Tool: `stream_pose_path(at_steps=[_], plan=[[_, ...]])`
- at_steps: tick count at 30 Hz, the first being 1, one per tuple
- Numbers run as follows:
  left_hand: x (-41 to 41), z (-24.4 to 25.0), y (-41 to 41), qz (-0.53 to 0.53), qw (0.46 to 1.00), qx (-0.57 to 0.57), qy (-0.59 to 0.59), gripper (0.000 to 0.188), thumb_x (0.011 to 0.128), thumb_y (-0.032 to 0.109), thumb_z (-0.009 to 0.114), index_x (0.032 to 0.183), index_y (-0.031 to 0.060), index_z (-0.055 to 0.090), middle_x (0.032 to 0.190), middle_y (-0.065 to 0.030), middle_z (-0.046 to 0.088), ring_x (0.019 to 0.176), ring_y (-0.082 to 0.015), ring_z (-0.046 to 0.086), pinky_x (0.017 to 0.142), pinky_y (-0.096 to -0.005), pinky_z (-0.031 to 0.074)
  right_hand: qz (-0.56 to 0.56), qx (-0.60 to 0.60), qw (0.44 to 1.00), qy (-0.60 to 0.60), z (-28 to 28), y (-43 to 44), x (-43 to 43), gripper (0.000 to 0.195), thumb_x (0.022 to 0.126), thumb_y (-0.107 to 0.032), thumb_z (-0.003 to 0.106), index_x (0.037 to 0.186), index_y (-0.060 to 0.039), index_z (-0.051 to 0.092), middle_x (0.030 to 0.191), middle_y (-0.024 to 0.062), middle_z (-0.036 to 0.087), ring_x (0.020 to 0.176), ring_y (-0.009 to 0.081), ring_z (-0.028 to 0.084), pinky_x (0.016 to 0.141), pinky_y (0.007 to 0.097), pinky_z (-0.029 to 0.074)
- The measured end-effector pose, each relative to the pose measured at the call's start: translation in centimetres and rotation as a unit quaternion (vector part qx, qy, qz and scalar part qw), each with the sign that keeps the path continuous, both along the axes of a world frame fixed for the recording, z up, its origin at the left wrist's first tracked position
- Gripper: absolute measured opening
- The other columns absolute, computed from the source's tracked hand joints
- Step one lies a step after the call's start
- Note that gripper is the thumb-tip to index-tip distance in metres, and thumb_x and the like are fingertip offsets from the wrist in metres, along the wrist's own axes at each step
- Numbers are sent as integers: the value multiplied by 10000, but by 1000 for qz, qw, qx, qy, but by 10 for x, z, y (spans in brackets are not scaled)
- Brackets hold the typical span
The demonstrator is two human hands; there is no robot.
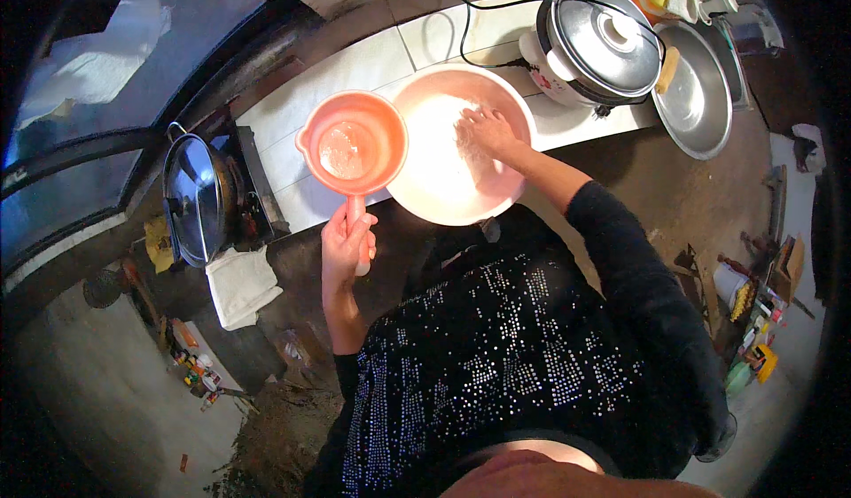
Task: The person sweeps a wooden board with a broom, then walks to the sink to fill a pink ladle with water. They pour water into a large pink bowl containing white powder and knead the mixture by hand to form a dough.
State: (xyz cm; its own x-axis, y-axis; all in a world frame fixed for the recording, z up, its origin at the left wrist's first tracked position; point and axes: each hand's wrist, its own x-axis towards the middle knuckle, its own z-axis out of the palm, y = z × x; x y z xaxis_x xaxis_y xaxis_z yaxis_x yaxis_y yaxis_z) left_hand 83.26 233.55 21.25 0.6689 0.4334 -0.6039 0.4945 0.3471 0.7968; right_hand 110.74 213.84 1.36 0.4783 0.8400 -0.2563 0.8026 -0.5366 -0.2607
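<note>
My left hand (349, 239) is closed round the handle of a pink plastic water dipper (365, 146), whose bowl holds a little clear liquid. The dipper's bowl is just left of a large pink plastic basin (459, 212) at the counter's front edge. My right hand (488, 132) reaches into the basin from the right, palm down, with its fingers spread on or in pale white contents. Glare hides what exactly these contents are and whether the fingers hold any of them.
Behind and right of the basin, an electric cooker with a metal lid (598, 39) stands on the white tiled counter (332, 92), its black cord looping behind. A steel basin (695, 92) is farther right. At left are a lidded pan (196, 199) and a white cloth (243, 288).
</note>
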Motion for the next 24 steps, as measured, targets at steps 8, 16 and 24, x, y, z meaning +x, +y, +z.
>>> stream_pose_path(at_steps=[8,16,24], plan=[[-2,9,-2,-7,1000,11,23,471,929,134,658,1347,-15,503,939,-74,651,550,-91,552,454,-241,463,41,-56,996,47,-33,-6,0,373,952,-244,511,1319,-240,576,1502,-12,432,1354,265,428,1091,469,390],[-4,28,-11,-62,989,85,106,454,902,63,633,1340,0,532,780,-13,576,519,-82,507,449,-246,430,96,-16,994,48,-33,7,-33,382,972,-262,473,1331,-172,565,1311,5,583,1254,234,497,1006,471,406],[-10,34,-24,-112,973,138,145,475,891,80,659,1344,14,534,733,-25,594,513,-85,520,445,-247,437,153,-29,987,29,-20,15,-49,332,994,-343,461,1255,-256,647,1447,-10,492,1387,233,392,1107,466,317]])
